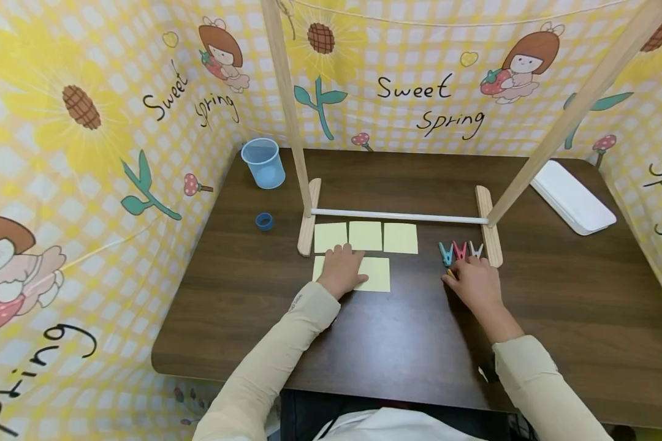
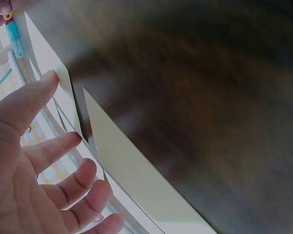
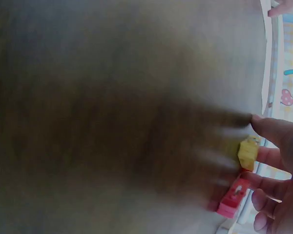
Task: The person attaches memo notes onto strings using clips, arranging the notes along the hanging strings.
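Note:
My left hand (image 1: 342, 269) lies over the front row of pale yellow paper squares (image 1: 376, 274), its thumb and fingertip touching the paper in the left wrist view. The fingers are spread and relaxed. Behind it, three more squares (image 1: 366, 236) form a row. My right hand (image 1: 479, 285) reaches over several small clothespins. A yellow clothespin (image 3: 247, 155) is by the index finger and a red one (image 3: 233, 197) by the middle finger, with the thumb held apart. Blue (image 1: 446, 254), pink (image 1: 460, 250) and white (image 1: 476, 250) clothespins show beyond the fingers.
A wooden frame with a white crossbar (image 1: 397, 215) stands behind the paper, a string (image 1: 452, 24) strung above. To the left are a blue cup (image 1: 263, 164) and a blue ring (image 1: 264, 222). A white case (image 1: 574, 197) lies at the back right. Patterned cloth surrounds the table (image 1: 226, 306).

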`<state>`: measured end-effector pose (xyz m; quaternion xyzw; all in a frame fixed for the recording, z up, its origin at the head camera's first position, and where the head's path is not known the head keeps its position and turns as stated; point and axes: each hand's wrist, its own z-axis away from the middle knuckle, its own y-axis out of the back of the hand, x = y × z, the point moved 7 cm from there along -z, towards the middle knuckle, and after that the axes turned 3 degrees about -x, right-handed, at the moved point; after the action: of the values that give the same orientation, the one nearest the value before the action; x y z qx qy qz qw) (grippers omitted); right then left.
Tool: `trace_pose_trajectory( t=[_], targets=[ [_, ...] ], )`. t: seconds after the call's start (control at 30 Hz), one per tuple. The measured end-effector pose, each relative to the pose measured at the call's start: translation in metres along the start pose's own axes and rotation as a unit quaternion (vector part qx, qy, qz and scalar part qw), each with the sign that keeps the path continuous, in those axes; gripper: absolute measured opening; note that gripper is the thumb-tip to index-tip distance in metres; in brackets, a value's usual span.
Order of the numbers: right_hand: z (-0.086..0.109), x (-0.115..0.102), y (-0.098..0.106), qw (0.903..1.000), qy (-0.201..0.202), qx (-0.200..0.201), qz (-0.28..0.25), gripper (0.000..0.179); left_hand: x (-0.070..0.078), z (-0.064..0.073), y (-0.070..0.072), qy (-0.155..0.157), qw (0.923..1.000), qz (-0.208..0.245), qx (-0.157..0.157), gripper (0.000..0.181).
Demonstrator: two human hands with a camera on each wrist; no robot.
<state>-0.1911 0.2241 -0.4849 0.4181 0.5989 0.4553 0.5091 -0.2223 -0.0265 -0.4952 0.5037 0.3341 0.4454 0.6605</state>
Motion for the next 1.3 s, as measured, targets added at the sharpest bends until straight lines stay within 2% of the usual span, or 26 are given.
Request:
trace_pose_trajectory(
  t=[0.13,0.27,0.4,0.47,0.53,0.57,0.63,0.67,0.73,0.8,0.9,0.97,1.0,1.03,1.07,1.17,1.2,1.23,1.27,1.3],
  targets=[
    [0.000,-0.006,-0.002,0.9995,0.022,0.022,-0.002,0.020,0.002,-0.003,-0.001,0.000,0.9999,-0.004,0.009,0.048],
    [0.003,-0.011,-0.002,0.9986,0.037,0.035,-0.013,0.018,0.004,-0.003,-0.001,-0.008,0.9995,0.011,0.029,0.038],
    [0.004,-0.019,0.010,0.9954,0.067,0.047,-0.049,0.017,0.007,-0.001,0.004,-0.025,0.9963,0.058,0.058,0.033],
    [0.002,-0.022,0.021,0.9915,0.081,0.042,-0.093,0.017,0.008,0.000,0.007,-0.040,0.9921,0.094,0.073,0.031],
    [-0.003,-0.026,0.036,0.9850,0.093,0.030,-0.142,0.028,0.009,0.001,0.009,-0.053,0.9852,0.148,0.068,0.029],
    [-0.006,-0.028,0.045,0.9812,0.095,0.021,-0.167,0.034,0.009,0.002,0.010,-0.060,0.9781,0.190,0.060,0.029],
    [-0.014,-0.032,0.068,0.9742,0.099,0.011,-0.202,0.047,0.008,0.001,0.014,-0.068,0.9555,0.285,0.033,0.027],
    [-0.018,-0.035,0.080,0.9714,0.103,0.006,-0.214,0.048,0.008,0.000,0.017,-0.070,0.9401,0.333,0.018,0.025],
    [-0.026,-0.041,0.108,0.9672,0.107,-0.002,-0.231,0.043,0.008,-0.002,0.029,-0.077,0.9043,0.420,0.000,0.022],
    [-0.035,-0.048,0.137,0.9642,0.104,0.003,-0.244,0.034,0.009,-0.005,0.047,-0.088,0.8768,0.473,0.000,0.020],
    [-0.051,-0.057,0.184,0.9531,0.075,0.042,-0.290,0.025,0.010,-0.012,0.087,-0.103,0.8433,0.527,0.022,0.020],
    [-0.063,-0.064,0.218,0.9332,0.052,0.089,-0.344,0.021,0.008,-0.017,0.119,-0.106,0.8302,0.545,0.051,0.022],
    [-0.069,-0.067,0.235,0.9179,0.041,0.114,-0.378,0.018,0.007,-0.020,0.136,-0.108,0.8246,0.551,0.072,0.023],
    [-0.075,-0.072,0.252,0.8921,0.042,0.140,-0.428,0.016,0.006,-0.023,0.154,-0.111,0.8244,0.547,0.092,0.021],
    [-0.081,-0.077,0.268,0.8614,0.052,0.166,-0.477,0.013,0.006,-0.026,0.172,-0.113,0.8241,0.543,0.114,0.019],
    [-0.097,-0.092,0.309,0.7611,0.087,0.221,-0.603,0.008,0.005,-0.032,0.223,-0.114,0.8339,0.510,0.177,0.018],
    [-0.102,-0.096,0.319,0.7312,0.096,0.234,-0.633,0.006,0.005,-0.034,0.238,-0.112,0.8383,0.498,0.193,0.018],
    [-0.106,-0.100,0.328,0.7053,0.111,0.245,-0.656,0.003,0.006,-0.035,0.252,-0.111,0.8415,0.488,0.204,0.018],
    [-0.110,-0.103,0.335,0.6921,0.116,0.254,-0.666,0.002,0.007,-0.036,0.265,-0.111,0.8433,0.480,0.215,0.019],
    [-0.113,-0.105,0.341,0.6862,0.116,0.261,-0.669,0.003,0.008,-0.036,0.277,-0.109,0.8476,0.468,0.225,0.020]
  ],
)
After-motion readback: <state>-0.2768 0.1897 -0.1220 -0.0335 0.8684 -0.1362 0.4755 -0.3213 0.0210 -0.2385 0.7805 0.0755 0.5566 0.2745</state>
